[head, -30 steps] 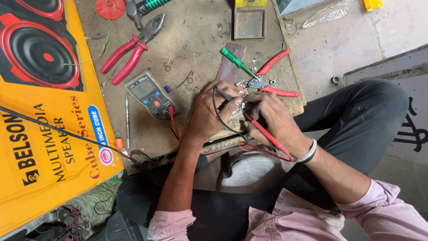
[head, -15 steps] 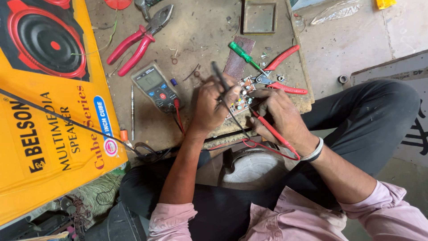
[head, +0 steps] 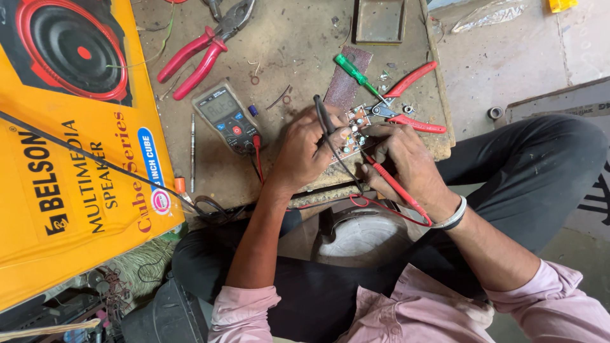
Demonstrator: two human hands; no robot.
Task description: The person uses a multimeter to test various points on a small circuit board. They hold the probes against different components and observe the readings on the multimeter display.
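Circuit board (head: 351,131): light, stiff, fragile (edge grip only); left hand (head: 304,152) pinched black probe (head: 322,114), right hand (head: 401,155) pinched red probe (head: 389,179) beside it.

- A worn, dusty wooden workbench (head: 298,38) carries everything; its surface is scratched and stained.
- A grey multimeter (head: 227,117) lies near the middle, a red lead plugged into its lower end.
- Large red-handled pliers (head: 200,52) lie at the upper left.
- A green-handled screwdriver (head: 356,74) rests across a strip of brown sandpaper (head: 343,89).
- Smaller red-handled pliers (head: 410,101) lie at the right edge.
- A shallow metal tray (head: 380,20) sits at the top.
- A thin metal rod (head: 192,152) lies beside the multimeter.
- A yellow speaker box (head: 70,159) covers the left side.
- Small screws and washers lie scattered about.
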